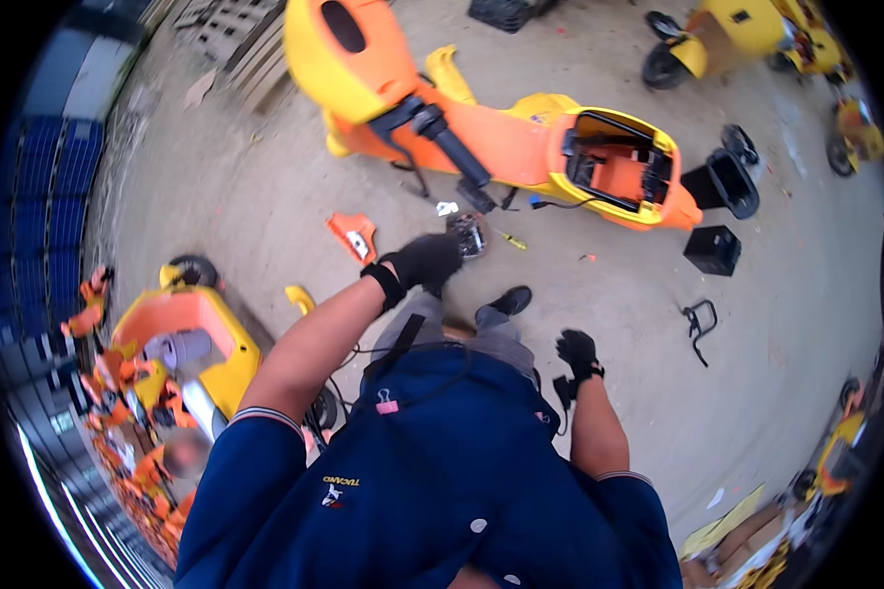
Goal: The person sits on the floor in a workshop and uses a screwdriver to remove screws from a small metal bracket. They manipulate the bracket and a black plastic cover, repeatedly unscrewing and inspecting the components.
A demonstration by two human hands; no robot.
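On the bare concrete floor (609, 294), the gloved left hand (427, 263) hangs beside a dark tray of small parts (469, 237), its grip impossible to tell, while the right hand (580, 355), well apart, looks empty with fingers loosely spread. The smooth, curved yellow-and-orange plastic scooter (506, 149) seems partly dismantled: its bay gapes uncovered, and a hollow black bin (733, 185), a boxy black block (712, 250) and an angular orange panel (350, 232) lie loose, apparently yet to be fitted.

Stacked blue crates (47, 221) line the far left of my remote view; a wooden pallet (261, 61) occupies upper left, a yellow scooter (742, 22) upper right.
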